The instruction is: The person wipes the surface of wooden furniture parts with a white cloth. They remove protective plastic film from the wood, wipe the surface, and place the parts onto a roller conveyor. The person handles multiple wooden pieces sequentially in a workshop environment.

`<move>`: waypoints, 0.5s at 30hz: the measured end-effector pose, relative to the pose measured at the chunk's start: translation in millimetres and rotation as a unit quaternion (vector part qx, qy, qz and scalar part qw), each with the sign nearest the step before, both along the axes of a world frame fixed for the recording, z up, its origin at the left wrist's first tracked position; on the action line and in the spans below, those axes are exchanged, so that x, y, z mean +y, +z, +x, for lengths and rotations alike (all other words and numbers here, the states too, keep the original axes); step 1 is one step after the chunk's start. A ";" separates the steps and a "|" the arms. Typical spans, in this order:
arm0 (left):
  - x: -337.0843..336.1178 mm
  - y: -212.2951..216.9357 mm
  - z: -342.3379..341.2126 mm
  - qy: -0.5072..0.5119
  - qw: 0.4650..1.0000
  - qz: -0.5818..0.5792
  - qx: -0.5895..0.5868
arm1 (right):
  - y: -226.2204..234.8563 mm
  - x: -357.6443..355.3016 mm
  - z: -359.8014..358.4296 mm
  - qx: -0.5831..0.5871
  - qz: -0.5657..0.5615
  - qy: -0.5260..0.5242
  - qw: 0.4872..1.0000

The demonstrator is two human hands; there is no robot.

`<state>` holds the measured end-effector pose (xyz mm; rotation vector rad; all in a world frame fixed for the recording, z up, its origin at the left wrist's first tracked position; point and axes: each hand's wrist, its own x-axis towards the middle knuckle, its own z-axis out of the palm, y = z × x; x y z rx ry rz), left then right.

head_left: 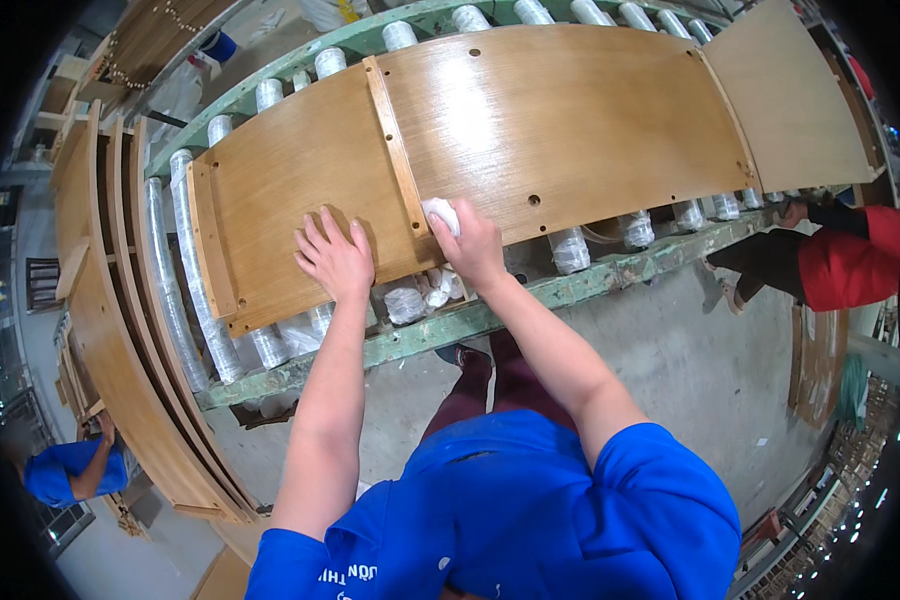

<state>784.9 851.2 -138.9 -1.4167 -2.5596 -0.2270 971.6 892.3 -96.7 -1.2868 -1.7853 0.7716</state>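
A long varnished wooden panel (590, 110) lies on the roller conveyor, with drilled holes along its edges. A narrow wooden strip (394, 145) crosses it, and another strip (210, 240) runs along its left end. My left hand (336, 258) rests flat on the panel left of the middle strip, fingers spread. My right hand (473, 243) is closed round a wadded white cloth (441, 214), pressed against the panel just right of that strip, by the near edge.
The conveyor's green frame (420, 335) carries plastic-wrapped rollers (570, 250). A paler panel (785, 100) adjoins at the right, near a person in red (860, 262). Large boards (120, 340) stand at the left, with a person in blue (75, 470) beyond.
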 end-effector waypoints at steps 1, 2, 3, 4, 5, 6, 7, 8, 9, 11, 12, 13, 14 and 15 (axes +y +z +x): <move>-0.2 -0.7 -0.6 0.000 1.000 -0.001 -0.001 | 0.1 -7.8 4.7 0.014 -0.012 0.009 1.000; -1.6 -1.4 -1.0 0.003 1.000 -0.002 -0.001 | 0.5 -15.3 8.5 0.029 -0.025 0.020 0.999; -1.2 -1.5 -0.6 0.003 1.000 -0.003 -0.003 | -0.2 -19.6 12.9 0.044 -0.035 0.030 0.998; -1.3 -1.5 -1.1 0.006 1.000 -0.004 -0.004 | -0.7 -22.0 18.4 0.071 -0.042 0.047 0.996; -1.9 -1.3 -2.5 0.011 1.000 -0.005 -0.004 | -1.9 -19.3 21.5 0.180 -0.150 0.043 0.971; -0.5 0.4 -1.3 0.009 1.000 -0.008 -0.009 | -5.2 -14.3 25.8 0.283 -0.254 0.036 0.924; -1.4 1.6 -1.4 0.010 1.000 -0.012 -0.012 | -5.8 -7.0 28.2 0.380 -0.356 0.031 0.853; -3.1 2.8 -2.2 0.014 1.000 -0.017 -0.013 | -5.7 8.1 35.9 0.367 -0.424 0.025 0.827; -2.7 3.7 -3.0 0.015 1.000 -0.019 -0.010 | -3.5 23.9 28.0 0.399 -0.409 -0.016 0.821; -0.1 4.9 -0.7 0.010 1.000 -0.022 -0.006 | -11.7 66.1 17.1 0.398 -0.321 0.002 0.859; -0.4 5.2 -1.4 0.013 1.000 -0.023 -0.003 | -15.1 88.2 5.8 0.374 -0.282 0.008 0.884; 0.0 6.1 -2.3 0.015 1.000 -0.025 -0.005 | -17.3 109.9 -6.4 0.348 -0.240 0.014 0.906; 0.6 6.8 -1.6 0.015 0.999 -0.027 -0.010 | -20.5 130.3 -18.5 0.341 -0.187 0.020 0.921; 0.6 7.6 -1.6 0.015 0.999 -0.030 -0.014 | -23.1 150.0 -31.0 0.336 -0.133 0.028 0.932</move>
